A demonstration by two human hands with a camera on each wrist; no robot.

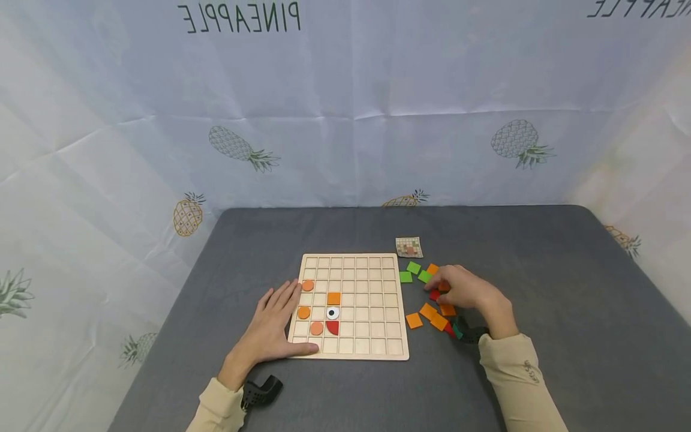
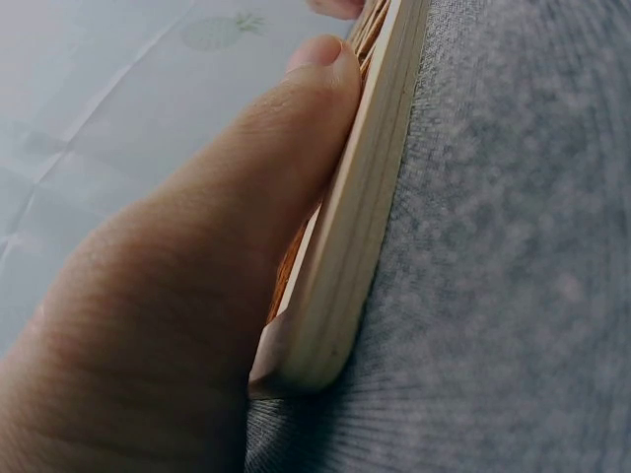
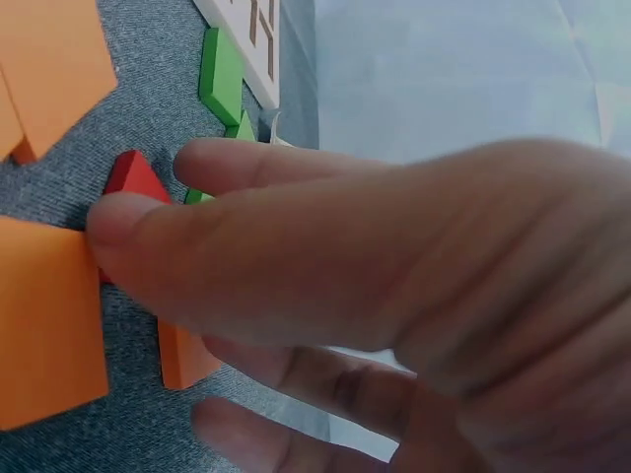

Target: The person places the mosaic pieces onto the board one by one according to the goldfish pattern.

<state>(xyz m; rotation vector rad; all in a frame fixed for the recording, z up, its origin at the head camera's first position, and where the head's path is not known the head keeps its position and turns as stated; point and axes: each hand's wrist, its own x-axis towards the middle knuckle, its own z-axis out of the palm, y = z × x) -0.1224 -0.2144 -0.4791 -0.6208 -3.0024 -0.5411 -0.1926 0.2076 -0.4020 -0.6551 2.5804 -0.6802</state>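
Observation:
A wooden grid board (image 1: 372, 312) lies on the table. My left hand (image 1: 272, 327) rests on its left side, fingers spread, with the thumb (image 2: 266, 148) along the near edge. Towards the board's left sit two orange discs (image 1: 304, 312), a salmon disc (image 1: 317, 328), an orange square (image 1: 334, 298), an eye piece (image 1: 332, 312) and a red quarter-round piece (image 1: 332, 327). Right of the board, my right hand (image 1: 464, 289) reaches over loose tiles, its fingers bent slightly and apart. In the right wrist view, its thumb and index finger are at a red tile (image 3: 136, 179), partly hidden by the thumb.
Several green tiles (image 1: 413, 267) and orange tiles (image 1: 414, 320) lie scattered right of the board. A small pattern card (image 1: 409, 247) lies beyond its far right corner. The grey table (image 1: 345, 396) meets a pineapple-print curtain (image 1: 351, 162) at the back.

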